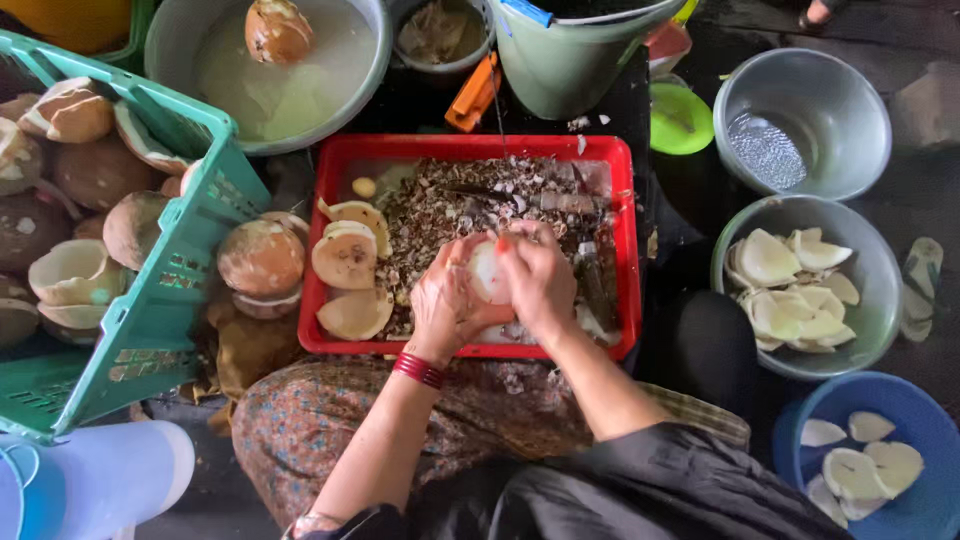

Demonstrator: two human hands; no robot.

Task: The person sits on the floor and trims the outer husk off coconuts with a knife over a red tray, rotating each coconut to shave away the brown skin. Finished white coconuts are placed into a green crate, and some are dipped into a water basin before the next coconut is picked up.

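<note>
Gripping one pale coconut piece [487, 272] between them, left hand [447, 305] cupped beneath, right hand [537, 275] closed over its top; piece held above red tray [625, 250] of brown shavings [450, 205]; peeled white pieces in grey bowl [872, 330] to the right.

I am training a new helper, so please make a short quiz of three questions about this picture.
1. True or false: both hands hold one white coconut piece over the red tray.
2. The grey bowl on the person's right holds: A) brown shells B) peeled white pieces C) water only.
3. What colour is the basket with the unpeeled coconuts?

Key: 1 true, left hand and right hand together; 2 B; 3 green.
</note>
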